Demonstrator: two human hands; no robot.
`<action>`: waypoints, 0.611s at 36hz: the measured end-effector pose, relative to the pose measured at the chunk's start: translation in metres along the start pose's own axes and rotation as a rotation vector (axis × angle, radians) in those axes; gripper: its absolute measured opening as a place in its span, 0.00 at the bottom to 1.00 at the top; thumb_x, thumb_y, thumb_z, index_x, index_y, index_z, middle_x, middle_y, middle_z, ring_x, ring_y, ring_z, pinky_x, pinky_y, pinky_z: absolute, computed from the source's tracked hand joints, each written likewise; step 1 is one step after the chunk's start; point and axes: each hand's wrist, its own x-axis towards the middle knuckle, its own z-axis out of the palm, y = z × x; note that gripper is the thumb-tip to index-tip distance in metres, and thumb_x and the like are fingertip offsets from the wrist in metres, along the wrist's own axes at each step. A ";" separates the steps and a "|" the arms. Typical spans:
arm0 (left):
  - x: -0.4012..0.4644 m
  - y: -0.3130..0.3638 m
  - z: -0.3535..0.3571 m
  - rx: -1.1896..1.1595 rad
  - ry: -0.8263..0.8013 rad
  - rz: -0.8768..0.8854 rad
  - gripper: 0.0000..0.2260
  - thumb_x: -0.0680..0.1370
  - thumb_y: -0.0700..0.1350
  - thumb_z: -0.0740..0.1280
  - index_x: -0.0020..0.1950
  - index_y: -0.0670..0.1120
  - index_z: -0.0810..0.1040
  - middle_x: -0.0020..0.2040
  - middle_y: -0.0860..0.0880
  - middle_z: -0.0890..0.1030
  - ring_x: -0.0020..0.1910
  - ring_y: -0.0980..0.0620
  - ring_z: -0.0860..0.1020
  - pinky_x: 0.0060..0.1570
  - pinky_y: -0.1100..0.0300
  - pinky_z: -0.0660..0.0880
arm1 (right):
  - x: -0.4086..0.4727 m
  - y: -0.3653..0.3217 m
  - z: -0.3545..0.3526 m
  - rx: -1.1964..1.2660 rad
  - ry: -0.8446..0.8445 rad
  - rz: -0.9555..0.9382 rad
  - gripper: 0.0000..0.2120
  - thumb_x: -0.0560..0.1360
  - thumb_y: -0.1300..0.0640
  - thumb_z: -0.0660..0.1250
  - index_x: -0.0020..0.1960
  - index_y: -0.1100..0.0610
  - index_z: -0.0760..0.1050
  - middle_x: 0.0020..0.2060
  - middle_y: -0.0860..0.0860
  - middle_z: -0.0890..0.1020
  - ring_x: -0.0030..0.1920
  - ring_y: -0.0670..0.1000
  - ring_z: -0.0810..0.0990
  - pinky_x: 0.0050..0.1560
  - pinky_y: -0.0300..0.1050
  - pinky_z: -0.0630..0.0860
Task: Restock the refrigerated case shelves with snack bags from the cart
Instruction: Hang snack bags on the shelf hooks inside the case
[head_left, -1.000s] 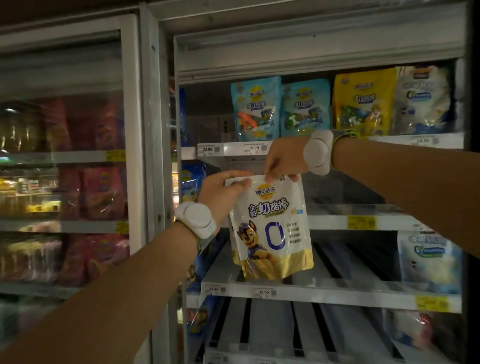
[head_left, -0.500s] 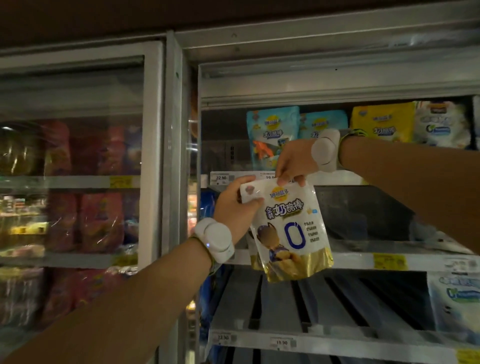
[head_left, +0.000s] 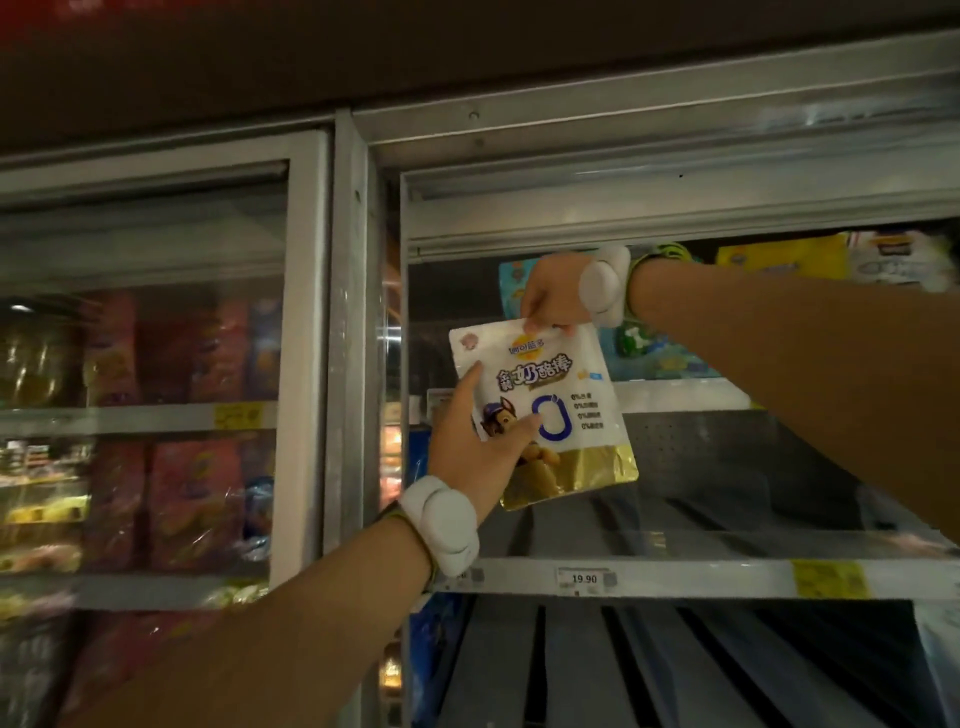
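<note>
A white snack bag with a cartoon dog and a gold bottom hangs in front of the open case, tilted slightly. My right hand pinches its top edge from above. My left hand holds its left side, thumb across the front and fingers behind. The bag is level with the top shelf, which carries blue, yellow and white bags at the back. The middle shelf behind and below the bag shows bare slats.
A closed glass door on the left covers shelves of red packages. A metal door post stands between the two bays. The lowest visible shelf has bare slats and blue bags at its left end.
The bag has risen from the middle shelf level to the top shelf. My left hand slid from its top corner down to its left side. The view tilted upward.
</note>
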 end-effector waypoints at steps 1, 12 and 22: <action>0.001 0.000 0.000 0.035 0.013 0.004 0.35 0.74 0.44 0.75 0.77 0.55 0.62 0.53 0.70 0.69 0.46 0.78 0.73 0.38 0.78 0.73 | 0.005 -0.001 -0.001 -0.002 0.014 -0.013 0.13 0.79 0.51 0.65 0.59 0.55 0.80 0.51 0.49 0.83 0.44 0.47 0.76 0.54 0.41 0.73; 0.033 -0.003 0.012 0.338 0.184 -0.008 0.53 0.67 0.57 0.79 0.80 0.58 0.46 0.75 0.52 0.55 0.74 0.48 0.58 0.67 0.52 0.63 | 0.046 -0.003 0.001 0.028 0.133 -0.084 0.11 0.79 0.52 0.64 0.57 0.54 0.80 0.51 0.50 0.83 0.52 0.53 0.81 0.56 0.48 0.77; 0.072 0.004 0.008 0.422 0.361 -0.025 0.57 0.60 0.64 0.78 0.79 0.59 0.47 0.75 0.48 0.57 0.74 0.42 0.60 0.69 0.44 0.64 | 0.071 -0.007 -0.014 0.040 0.324 -0.162 0.09 0.77 0.51 0.65 0.53 0.52 0.82 0.47 0.49 0.83 0.45 0.52 0.81 0.46 0.45 0.76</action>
